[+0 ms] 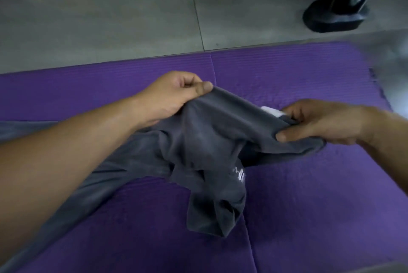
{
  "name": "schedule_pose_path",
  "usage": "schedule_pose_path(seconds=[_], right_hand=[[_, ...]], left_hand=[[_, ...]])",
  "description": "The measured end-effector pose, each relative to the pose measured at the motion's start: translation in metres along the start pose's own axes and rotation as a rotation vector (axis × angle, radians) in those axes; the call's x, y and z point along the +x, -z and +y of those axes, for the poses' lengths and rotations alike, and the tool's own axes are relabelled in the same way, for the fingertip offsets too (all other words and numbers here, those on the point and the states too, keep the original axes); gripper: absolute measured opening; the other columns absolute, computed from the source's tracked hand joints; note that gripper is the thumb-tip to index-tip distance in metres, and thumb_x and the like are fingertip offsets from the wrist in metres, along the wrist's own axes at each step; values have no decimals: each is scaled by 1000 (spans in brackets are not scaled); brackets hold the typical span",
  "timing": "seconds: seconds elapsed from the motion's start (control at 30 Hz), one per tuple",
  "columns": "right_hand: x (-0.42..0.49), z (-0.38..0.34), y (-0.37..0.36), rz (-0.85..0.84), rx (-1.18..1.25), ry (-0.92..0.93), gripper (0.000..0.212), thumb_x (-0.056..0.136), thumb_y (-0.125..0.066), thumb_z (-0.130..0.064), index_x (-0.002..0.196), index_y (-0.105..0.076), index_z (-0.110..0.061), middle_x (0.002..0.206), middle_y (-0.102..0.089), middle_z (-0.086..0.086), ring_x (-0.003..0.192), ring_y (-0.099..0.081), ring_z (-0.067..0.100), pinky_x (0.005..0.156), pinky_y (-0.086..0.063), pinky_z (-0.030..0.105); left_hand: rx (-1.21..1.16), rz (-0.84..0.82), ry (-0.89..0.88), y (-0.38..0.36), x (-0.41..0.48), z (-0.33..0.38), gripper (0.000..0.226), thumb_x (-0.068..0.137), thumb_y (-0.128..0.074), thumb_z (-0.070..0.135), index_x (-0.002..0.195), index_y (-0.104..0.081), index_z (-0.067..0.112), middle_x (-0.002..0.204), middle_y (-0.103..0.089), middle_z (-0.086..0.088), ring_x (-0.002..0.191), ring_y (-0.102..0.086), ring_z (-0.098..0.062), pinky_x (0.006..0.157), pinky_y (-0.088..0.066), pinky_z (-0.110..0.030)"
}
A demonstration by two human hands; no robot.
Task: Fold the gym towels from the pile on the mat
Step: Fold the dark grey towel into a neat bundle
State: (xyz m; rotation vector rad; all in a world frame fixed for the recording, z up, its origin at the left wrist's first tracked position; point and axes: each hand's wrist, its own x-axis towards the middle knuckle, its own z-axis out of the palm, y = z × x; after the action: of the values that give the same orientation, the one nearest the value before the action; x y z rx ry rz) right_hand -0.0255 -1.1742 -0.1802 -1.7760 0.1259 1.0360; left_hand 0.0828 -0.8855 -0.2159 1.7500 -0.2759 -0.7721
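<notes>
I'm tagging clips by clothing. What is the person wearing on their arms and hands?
Nothing shows: the left forearm and right forearm are bare, no sleeve in view; the left hand and right hand carry no gloves, watch, bracelet or visible rings.

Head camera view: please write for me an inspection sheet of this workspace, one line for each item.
Surface: purple mat, ribbed, with seams between its panels.
Job's things: grey towel, crumpled, held up at its top edge, the rest hanging down onto the mat; more grey cloth runs to the lower left, and I cannot tell whether it is the same towel.
Clutter: small white tag at the towel edge by the right hand.
Grippers: left hand and right hand each pinch the towel's top edge with thumb and fingers.
Cables: nothing seen.
Surroundings: grey tiled floor; black machine foot at the upper right.
</notes>
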Motion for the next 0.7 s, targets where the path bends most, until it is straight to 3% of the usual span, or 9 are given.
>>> schedule_pose_path(seconds=[0.07,0.13,0.27,0.37,0.43,0.47,0.53,0.6,0.7], right_hand=[[-12,26,8,38,39,-1,23,79,-82,-28,85,-74,-7,78,-70,10,69,-63,15,60,-51,22],[-24,43,11,136,243,50,20,84,-70,-10,101,-73,1,95,-74,15,85,-68,20,72,-56,24],[-47,52,24,356,699,152,37,95,-52,-19,125,-68,-6,110,-71,16,91,-69,24,74,-61,32],[-53,49,36,650,790,174,21,99,-56,-22,101,-74,-11,94,-75,5,80,-71,17,69,-60,30],[-43,48,47,879,758,110,29,97,-64,-20,68,-68,-18,69,-68,-4,64,-64,12,58,-57,26],[-34,49,53,966,730,78,33,95,-68,-19,62,-66,-18,64,-66,-5,61,-62,12,57,-55,26],[-10,50,64,1075,702,59,23,93,-71,-21,71,-67,-17,70,-69,-1,66,-64,17,63,-57,32],[12,57,72,1120,733,80,6,91,-73,-22,90,-68,-18,82,-72,1,75,-66,20,71,-58,38],[29,73,64,1188,591,-6,35,88,-74,-31,119,-59,-23,105,-67,-4,89,-65,15,80,-55,34]], left_hand=[[-22,36,14,-2,6,-4,24,84,-70,38,84,-67,14,78,-65,-1,71,-56,-10,68,-49,-22],[21,69,13,-11,13,-6,15,93,-69,26,87,-68,12,79,-68,0,72,-59,-7,69,-50,-19],[137,109,32,-37,31,-8,14,94,-70,28,83,-69,19,71,-69,8,62,-58,-1,64,-48,-18],[292,69,43,-57,44,-7,17,94,-70,33,90,-70,16,87,-74,-3,73,-61,-9,72,-49,-28],[490,81,57,-67,51,-8,21,95,-68,37,93,-69,16,88,-71,0,77,-61,-13,70,-46,-28],[574,102,69,-69,55,-10,20,96,-67,38,93,-67,17,89,-68,3,81,-61,-14,70,-46,-28],[680,168,101,-72,63,-17,17,96,-65,38,98,-63,22,99,-65,2,95,-62,-20,80,-49,-33],[782,245,139,-77,66,-21,29,95,-63,41,118,-58,25,125,-58,-6,122,-53,-30,102,-45,-44],[919,331,131,-92,53,-17,61,97,-55,47,148,-36,20,159,-23,-13,147,-20,-35,120,-24,-51]])
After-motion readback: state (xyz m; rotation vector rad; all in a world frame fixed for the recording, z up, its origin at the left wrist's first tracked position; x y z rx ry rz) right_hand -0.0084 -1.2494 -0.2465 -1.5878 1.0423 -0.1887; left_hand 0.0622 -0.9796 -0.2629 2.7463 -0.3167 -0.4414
